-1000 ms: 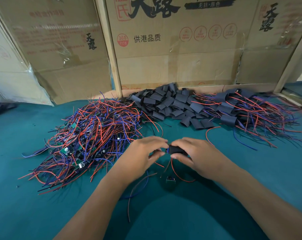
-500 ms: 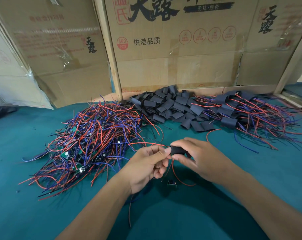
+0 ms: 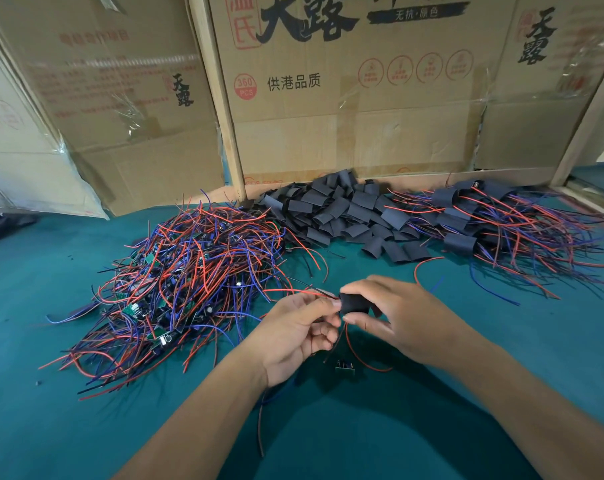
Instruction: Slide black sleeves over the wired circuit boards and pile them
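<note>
Since a second ago the left hand (image 3: pixel 293 337) has been turned palm-up and drawn back from the black sleeve (image 3: pixel 354 303), and red and black wires (image 3: pixel 307 292) are now seen pulled out of the sleeve's left end; by this it is judged that the leads have been threaded through and the board is being drawn into the sleeve, though the board inside cannot be seen. The sleeve is pinched between the thumb and curled fingers (image 3: pixel 357 285) of the right hand (image 3: pixel 401 317), held above the table (image 3: pixel 68 427). The left fingers are curled around the wire ends just left of the sleeve. Below the sleeve, a small component (image 3: pixel 344 368) is lying on the table with a red wire looped beside it. No proper container is in view: far left of the sleeve a heap of bare wired boards (image 3: pixel 189 271) is spread, behind the sleeve a heap of empty sleeves (image 3: pixel 345 213) is lying, and to its far right the pile of sleeved boards (image 3: pixel 501 223) is kept. Cardboard boxes (image 3: pixel 345 98) are stood behind, their contents unseen.
</note>
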`<action>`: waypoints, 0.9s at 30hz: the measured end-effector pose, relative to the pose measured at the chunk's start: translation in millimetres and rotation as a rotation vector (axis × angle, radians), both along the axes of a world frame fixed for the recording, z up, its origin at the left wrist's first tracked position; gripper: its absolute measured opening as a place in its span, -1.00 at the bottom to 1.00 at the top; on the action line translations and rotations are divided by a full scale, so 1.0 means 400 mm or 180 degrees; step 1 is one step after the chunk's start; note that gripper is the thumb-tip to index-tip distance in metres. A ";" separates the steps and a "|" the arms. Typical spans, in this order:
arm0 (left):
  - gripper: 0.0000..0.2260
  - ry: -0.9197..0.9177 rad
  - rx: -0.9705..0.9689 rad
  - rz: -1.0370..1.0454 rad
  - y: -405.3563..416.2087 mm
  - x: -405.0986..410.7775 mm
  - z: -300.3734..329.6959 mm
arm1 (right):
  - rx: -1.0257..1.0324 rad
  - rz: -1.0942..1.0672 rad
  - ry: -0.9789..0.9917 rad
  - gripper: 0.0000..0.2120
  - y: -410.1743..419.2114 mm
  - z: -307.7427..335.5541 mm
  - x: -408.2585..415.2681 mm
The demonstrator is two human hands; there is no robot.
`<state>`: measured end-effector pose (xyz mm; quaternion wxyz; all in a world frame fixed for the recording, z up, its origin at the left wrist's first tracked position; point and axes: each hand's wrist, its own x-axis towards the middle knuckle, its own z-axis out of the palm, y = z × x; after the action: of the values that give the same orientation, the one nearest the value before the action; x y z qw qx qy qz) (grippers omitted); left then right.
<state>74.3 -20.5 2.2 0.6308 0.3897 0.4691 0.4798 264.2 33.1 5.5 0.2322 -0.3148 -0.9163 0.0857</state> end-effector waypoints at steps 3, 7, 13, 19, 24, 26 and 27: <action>-0.86 -0.0124 -0.0121 0.0106 0.003 0.007 -0.004 | 0.0067 0.0026 -0.0033 -0.66 -0.001 -0.003 0.000; -0.84 -0.0222 -0.0278 0.0045 0.005 0.006 -0.005 | 0.0207 0.0053 -0.0004 -0.67 -0.005 -0.005 -0.005; -0.85 -0.0339 -0.0201 -0.0019 0.003 0.004 0.003 | -0.0166 0.0140 0.0275 -0.66 0.005 -0.012 -0.004; -0.91 -0.0064 0.0379 -0.0100 -0.007 0.000 0.011 | -0.0219 0.0076 0.0294 -0.65 0.015 -0.009 -0.002; -0.91 -0.0060 0.0458 0.0431 0.007 0.007 -0.003 | -0.0494 -0.0076 0.0479 -0.65 0.013 -0.009 -0.002; -0.90 -0.0097 0.0453 0.0590 0.015 0.001 -0.005 | -0.0603 -0.0258 0.0591 -0.86 0.021 -0.005 0.004; -0.88 -0.0092 0.0454 0.0614 0.016 -0.001 -0.006 | -0.0626 -0.0301 0.0640 -0.98 0.026 -0.003 0.008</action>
<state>73.8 -14.1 -0.3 0.5591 0.3797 0.4599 0.5760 267.4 43.4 4.2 0.2946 -0.3687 -0.8598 0.1952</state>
